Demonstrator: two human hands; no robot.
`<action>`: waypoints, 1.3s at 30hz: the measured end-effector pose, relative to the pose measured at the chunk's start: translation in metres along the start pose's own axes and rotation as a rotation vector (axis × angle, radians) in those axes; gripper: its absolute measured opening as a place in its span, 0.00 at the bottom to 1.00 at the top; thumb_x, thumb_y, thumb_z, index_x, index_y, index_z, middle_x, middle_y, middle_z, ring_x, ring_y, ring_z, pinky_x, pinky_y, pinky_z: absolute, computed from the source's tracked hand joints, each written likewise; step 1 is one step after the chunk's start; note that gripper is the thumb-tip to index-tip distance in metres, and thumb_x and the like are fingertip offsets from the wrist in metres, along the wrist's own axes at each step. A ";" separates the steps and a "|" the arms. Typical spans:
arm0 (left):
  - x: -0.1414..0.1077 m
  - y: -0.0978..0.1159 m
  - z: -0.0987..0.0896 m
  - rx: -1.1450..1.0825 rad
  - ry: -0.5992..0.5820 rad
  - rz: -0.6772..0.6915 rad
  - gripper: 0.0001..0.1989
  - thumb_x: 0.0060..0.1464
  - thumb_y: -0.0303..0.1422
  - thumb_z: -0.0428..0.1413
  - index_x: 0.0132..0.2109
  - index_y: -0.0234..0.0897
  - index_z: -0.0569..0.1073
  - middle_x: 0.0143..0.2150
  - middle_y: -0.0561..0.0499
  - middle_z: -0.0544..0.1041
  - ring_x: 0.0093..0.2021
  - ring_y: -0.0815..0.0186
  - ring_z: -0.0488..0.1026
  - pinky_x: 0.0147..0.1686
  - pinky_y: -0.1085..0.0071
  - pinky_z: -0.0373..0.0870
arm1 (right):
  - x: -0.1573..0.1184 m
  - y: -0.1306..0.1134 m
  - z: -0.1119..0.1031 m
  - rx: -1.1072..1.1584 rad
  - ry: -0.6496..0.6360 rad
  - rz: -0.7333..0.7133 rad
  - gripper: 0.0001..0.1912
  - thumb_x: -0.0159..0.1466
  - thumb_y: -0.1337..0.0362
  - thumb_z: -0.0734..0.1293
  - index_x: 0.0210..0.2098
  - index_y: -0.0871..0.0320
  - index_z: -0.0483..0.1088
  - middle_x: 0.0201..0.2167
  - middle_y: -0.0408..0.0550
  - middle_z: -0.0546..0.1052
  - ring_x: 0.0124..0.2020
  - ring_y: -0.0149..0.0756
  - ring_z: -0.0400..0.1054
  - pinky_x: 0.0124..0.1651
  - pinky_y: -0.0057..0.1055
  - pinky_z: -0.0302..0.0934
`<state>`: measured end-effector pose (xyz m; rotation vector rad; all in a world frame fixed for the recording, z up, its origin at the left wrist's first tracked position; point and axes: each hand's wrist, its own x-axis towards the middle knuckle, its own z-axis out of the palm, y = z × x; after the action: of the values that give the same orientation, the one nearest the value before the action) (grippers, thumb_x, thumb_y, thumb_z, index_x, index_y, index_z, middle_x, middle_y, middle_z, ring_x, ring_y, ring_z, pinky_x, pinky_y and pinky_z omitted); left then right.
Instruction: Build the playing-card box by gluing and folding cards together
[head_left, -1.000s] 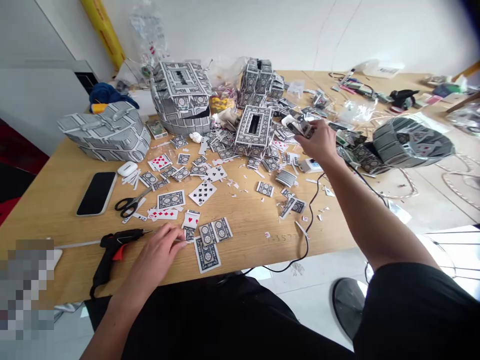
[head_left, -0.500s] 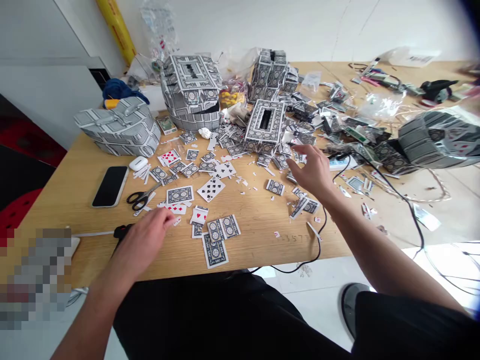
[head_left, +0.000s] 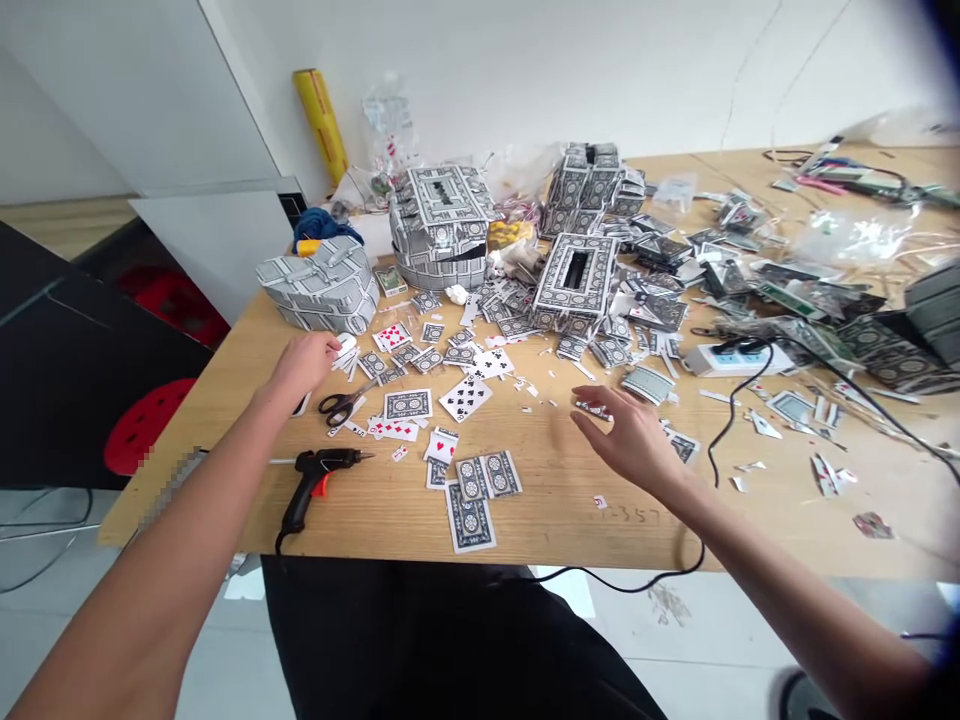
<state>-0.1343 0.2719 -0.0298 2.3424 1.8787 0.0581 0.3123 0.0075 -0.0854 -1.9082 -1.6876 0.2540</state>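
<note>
My left hand (head_left: 304,362) is over the left side of the table, its fingers curled together. Its fingertips reach the white earbud case (head_left: 346,344) and some white paper strips; what they hold, if anything, is hidden. Beneath the wrist a phone (head_left: 302,404) is mostly covered. My right hand (head_left: 626,438) hovers low over the table with thumb and fingers apart, near a folded card piece (head_left: 594,409). Between the hands lie playing cards, among them a face-down card (head_left: 408,404), an eight of clubs (head_left: 466,399) and overlapping cards (head_left: 470,518) near the front edge.
Black scissors (head_left: 339,405) and a glue gun (head_left: 311,485) lie at left. Woven-card baskets (head_left: 322,290) and boxes (head_left: 576,280) stand behind, with heaped card pieces. A power strip (head_left: 731,358) sits at right; its black cable (head_left: 711,450) crosses the front edge.
My left hand has moved away from me, from beside the front cards to the earbud case, uncovering the glue gun. My right hand has come nearer to me. The view has shifted.
</note>
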 end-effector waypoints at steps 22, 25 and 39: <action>-0.013 0.022 0.000 0.153 0.113 0.166 0.19 0.63 0.39 0.49 0.51 0.35 0.78 0.42 0.44 0.81 0.41 0.52 0.76 0.45 0.57 0.73 | -0.065 0.021 -0.102 -0.433 -0.576 0.428 0.07 0.60 0.65 0.76 0.26 0.54 0.78 0.30 0.52 0.84 0.36 0.49 0.78 0.33 0.36 0.58; -0.035 0.039 -0.006 0.133 0.115 0.215 0.20 0.65 0.43 0.48 0.51 0.38 0.79 0.44 0.45 0.81 0.42 0.50 0.78 0.42 0.59 0.71 | -0.066 0.020 -0.097 -0.375 -0.606 0.402 0.12 0.60 0.71 0.73 0.21 0.54 0.74 0.24 0.48 0.80 0.32 0.45 0.76 0.34 0.35 0.58; -0.158 0.178 0.009 -0.712 -0.317 0.626 0.14 0.66 0.43 0.60 0.51 0.42 0.82 0.42 0.49 0.86 0.36 0.62 0.80 0.38 0.66 0.75 | -0.031 -0.082 -0.012 0.807 -0.709 0.266 0.23 0.62 0.42 0.78 0.36 0.56 0.77 0.31 0.45 0.82 0.33 0.35 0.76 0.35 0.32 0.72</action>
<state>0.0047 0.0798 -0.0065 2.1339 0.7467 0.3321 0.2432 -0.0230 -0.0391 -1.4523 -1.3511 1.5970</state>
